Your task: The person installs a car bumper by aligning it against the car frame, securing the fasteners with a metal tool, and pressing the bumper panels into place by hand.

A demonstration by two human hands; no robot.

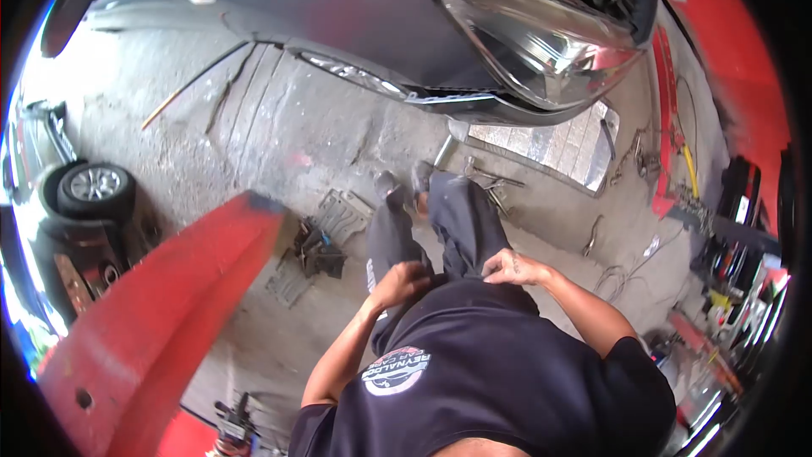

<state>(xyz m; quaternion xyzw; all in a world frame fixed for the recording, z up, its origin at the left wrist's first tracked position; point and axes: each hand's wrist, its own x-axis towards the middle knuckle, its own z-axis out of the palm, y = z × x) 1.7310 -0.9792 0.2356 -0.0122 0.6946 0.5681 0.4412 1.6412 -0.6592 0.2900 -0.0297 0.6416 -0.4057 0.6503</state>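
Observation:
Both hands are at my waist, by the lower edge of the dark T-shirt (482, 355) I wear. My left hand (401, 284) has its fingers curled in beside the dark trousers (463, 224); what they hold, if anything, is hidden. On the other side, my right hand (512, 268) is closed at the shirt's hem, thumb and fingers together on the cloth. Beyond my feet stands a dark grey car, its front fender (338, 17) and headlight (550, 46) facing me.
A red panel-like beam (161, 322) juts in at the left. Broken dark plastic parts (317, 241) lie by my feet. A metal-topped board (550, 148), tools (499, 179) and cables (622, 275) are on the concrete floor. A wheel (95, 186) is at far left.

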